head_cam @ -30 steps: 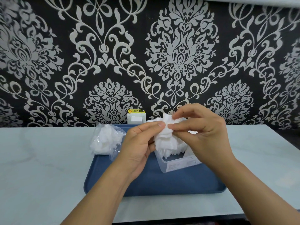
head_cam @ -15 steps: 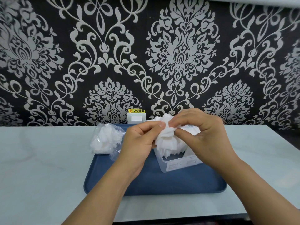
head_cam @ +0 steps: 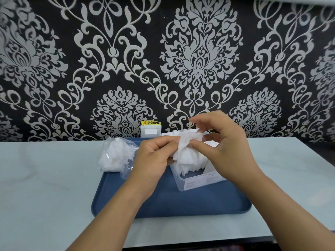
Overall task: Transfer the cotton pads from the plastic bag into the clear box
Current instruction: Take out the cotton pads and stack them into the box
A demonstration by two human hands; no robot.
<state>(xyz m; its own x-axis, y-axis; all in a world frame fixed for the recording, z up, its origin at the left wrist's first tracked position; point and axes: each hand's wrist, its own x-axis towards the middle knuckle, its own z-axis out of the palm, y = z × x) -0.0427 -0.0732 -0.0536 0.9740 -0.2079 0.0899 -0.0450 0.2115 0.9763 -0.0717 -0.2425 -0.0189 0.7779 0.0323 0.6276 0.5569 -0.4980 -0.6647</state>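
Note:
Above the clear box [head_cam: 197, 182] I hold a bunch of white cotton pads [head_cam: 186, 149]. My left hand [head_cam: 154, 158] pinches the bunch from the left. My right hand [head_cam: 223, 142] pinches its top right, with the other fingers lifted and spread. The lower pads hang into the box, which stands on the blue tray [head_cam: 170, 201]. The plastic bag [head_cam: 116, 154] with more cotton pads lies at the tray's back left corner.
The tray lies on a pale marble-look table [head_cam: 45, 178], near its front edge. A white socket with a yellow label [head_cam: 150, 129] sits on the patterned wall behind the tray.
My right hand's fingers have lifted and spread, shifting their pinch to the top right of the bunch. My left hand and the bunch have stayed nearly still above the box.

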